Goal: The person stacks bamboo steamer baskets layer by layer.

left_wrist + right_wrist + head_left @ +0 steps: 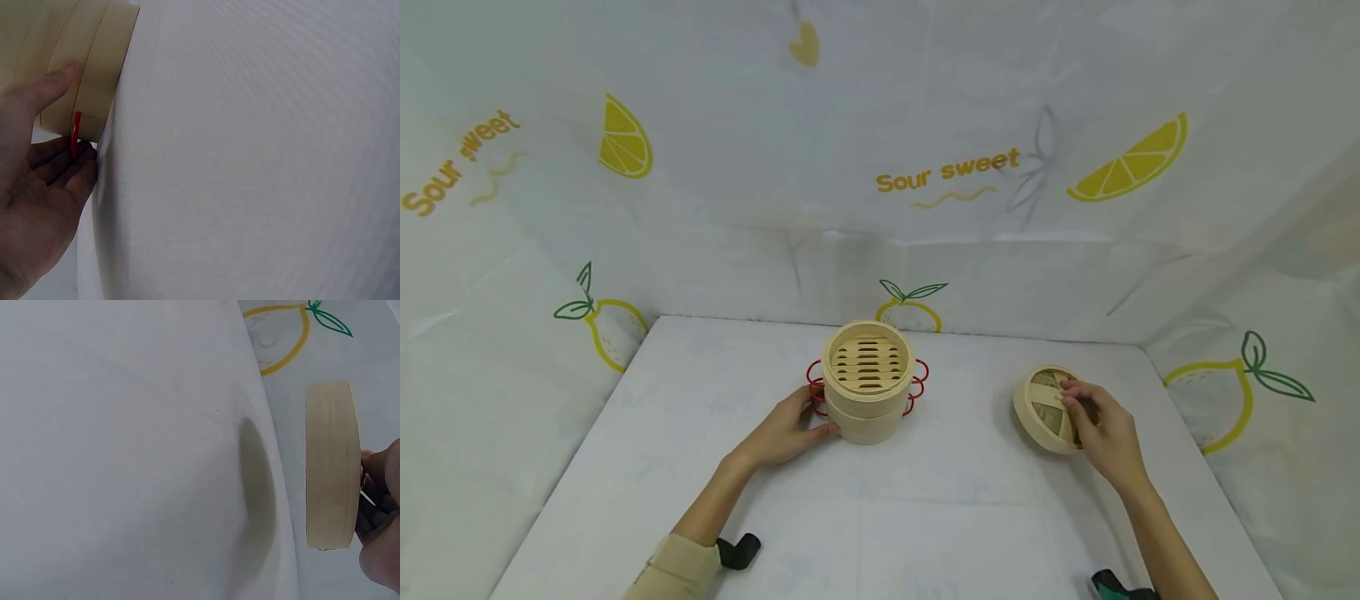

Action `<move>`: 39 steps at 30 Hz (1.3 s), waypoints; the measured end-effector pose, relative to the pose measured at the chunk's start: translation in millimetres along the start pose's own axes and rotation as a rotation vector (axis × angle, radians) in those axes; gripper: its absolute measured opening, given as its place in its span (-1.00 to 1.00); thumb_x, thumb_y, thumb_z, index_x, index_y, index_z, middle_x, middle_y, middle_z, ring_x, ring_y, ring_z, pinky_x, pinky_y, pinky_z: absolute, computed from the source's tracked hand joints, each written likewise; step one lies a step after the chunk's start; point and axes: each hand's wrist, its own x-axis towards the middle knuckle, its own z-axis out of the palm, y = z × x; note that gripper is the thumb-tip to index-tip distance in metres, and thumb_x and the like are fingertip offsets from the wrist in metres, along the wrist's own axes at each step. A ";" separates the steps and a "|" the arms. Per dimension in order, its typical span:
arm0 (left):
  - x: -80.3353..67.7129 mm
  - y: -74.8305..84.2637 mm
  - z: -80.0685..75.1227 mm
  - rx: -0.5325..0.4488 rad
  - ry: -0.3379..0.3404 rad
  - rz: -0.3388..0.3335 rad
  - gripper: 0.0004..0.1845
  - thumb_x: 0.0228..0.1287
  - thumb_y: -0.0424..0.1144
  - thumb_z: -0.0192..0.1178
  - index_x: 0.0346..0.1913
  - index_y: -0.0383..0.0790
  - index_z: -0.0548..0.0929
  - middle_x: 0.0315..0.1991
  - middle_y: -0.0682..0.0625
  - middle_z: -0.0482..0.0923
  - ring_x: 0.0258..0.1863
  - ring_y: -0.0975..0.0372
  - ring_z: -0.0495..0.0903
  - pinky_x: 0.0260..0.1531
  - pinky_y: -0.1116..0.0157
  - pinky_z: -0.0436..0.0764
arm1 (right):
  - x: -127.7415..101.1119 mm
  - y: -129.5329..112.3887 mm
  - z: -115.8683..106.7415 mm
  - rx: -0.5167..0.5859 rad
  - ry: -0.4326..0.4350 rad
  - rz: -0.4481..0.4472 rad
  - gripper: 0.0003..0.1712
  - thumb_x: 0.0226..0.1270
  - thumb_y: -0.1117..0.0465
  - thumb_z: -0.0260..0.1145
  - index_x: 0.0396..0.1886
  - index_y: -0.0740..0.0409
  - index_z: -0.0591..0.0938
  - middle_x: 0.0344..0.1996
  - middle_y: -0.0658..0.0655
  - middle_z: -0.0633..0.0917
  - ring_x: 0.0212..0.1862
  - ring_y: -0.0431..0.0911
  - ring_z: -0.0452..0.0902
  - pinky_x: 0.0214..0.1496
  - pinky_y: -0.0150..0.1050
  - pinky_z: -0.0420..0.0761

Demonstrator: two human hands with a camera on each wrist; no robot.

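Note:
A stack of round bamboo steamer baskets (868, 404) with red side handles stands upright on the white table. Its top tier lies uncovered and shows a slatted base. My left hand (786, 429) holds the stack at its left side. The left thumb lies against the wall, while the fingers curl by a red handle (76, 128) in the left wrist view. Over to the right, my right hand (1105, 429) pinches the bamboo steamer lid (1037, 417) by the middle of its top. The lid is tilted and raised off the table, with a gap above its shadow in the right wrist view.
The white table (925, 533) meets a pale curtain (737, 167) printed with lemons and words at the back and sides. Black wrist mounts (740, 552) are on both forearms near the front.

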 end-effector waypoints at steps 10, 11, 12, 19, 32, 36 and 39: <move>0.2 0.6 -0.3 0.011 -0.003 -0.015 -0.24 0.39 -0.12 0.50 0.51 -0.37 0.45 0.44 -0.20 0.58 0.54 -0.03 0.52 0.63 -0.03 0.49 | 11.1 -13.7 -0.9 0.063 0.023 -0.010 -0.85 0.33 0.69 0.36 -0.17 0.50 0.66 -0.01 -0.20 0.72 0.20 -0.61 0.63 0.29 -0.77 0.54; 0.2 0.6 -0.4 0.009 -0.002 -0.012 -0.25 0.39 -0.12 0.50 0.50 -0.37 0.45 0.44 -0.20 0.58 0.54 -0.03 0.52 0.63 -0.03 0.49 | 12.1 -15.6 -0.8 0.067 0.025 -0.010 -0.85 0.33 0.69 0.36 -0.17 0.51 0.66 -0.01 -0.20 0.73 0.20 -0.60 0.63 0.29 -0.76 0.54; 0.3 0.6 -0.5 0.008 -0.002 -0.008 -0.25 0.39 -0.12 0.50 0.50 -0.36 0.45 0.44 -0.19 0.58 0.54 -0.03 0.53 0.62 -0.03 0.50 | 13.3 -17.6 -0.7 0.071 0.029 -0.010 -0.85 0.33 0.69 0.36 -0.17 0.51 0.66 -0.01 -0.21 0.73 0.20 -0.59 0.63 0.30 -0.76 0.55; 0.5 1.6 -0.7 -0.005 0.000 0.010 -0.25 0.39 -0.14 0.51 0.51 -0.35 0.45 0.44 -0.17 0.59 0.53 -0.01 0.53 0.62 -0.03 0.50 | 23.7 -33.6 -1.4 0.120 0.045 -0.017 -0.85 0.35 0.70 0.33 -0.16 0.52 0.67 0.04 -0.26 0.76 0.22 -0.52 0.67 0.33 -0.71 0.57; 0.2 1.5 -0.4 -0.004 -0.001 -0.006 -0.23 0.39 -0.10 0.50 0.52 -0.35 0.44 0.45 -0.19 0.57 0.55 -0.03 0.51 0.63 -0.02 0.49 | 38.4 -59.5 0.3 0.135 0.061 -0.046 -0.84 0.35 0.69 0.34 -0.15 0.50 0.69 0.05 -0.25 0.77 0.23 -0.46 0.67 0.41 -0.67 0.54; 0.6 -0.1 0.0 0.006 -0.002 -0.002 -0.22 0.40 -0.10 0.50 0.53 -0.35 0.43 0.46 -0.19 0.57 0.55 -0.03 0.51 0.63 -0.02 0.49 | 39.4 -63.8 1.4 0.118 0.057 -0.035 -0.86 0.37 0.66 0.35 -0.15 0.48 0.69 0.05 -0.26 0.76 0.26 -0.47 0.65 0.44 -0.67 0.51; 0.3 -0.7 0.5 0.013 -0.001 0.000 -0.23 0.40 -0.09 0.50 0.52 -0.35 0.44 0.46 -0.18 0.57 0.55 -0.02 0.52 0.62 -0.02 0.50 | 39.6 -66.1 2.1 0.114 0.053 -0.029 -0.86 0.39 0.65 0.35 -0.14 0.46 0.70 0.06 -0.26 0.76 0.28 -0.47 0.63 0.46 -0.67 0.49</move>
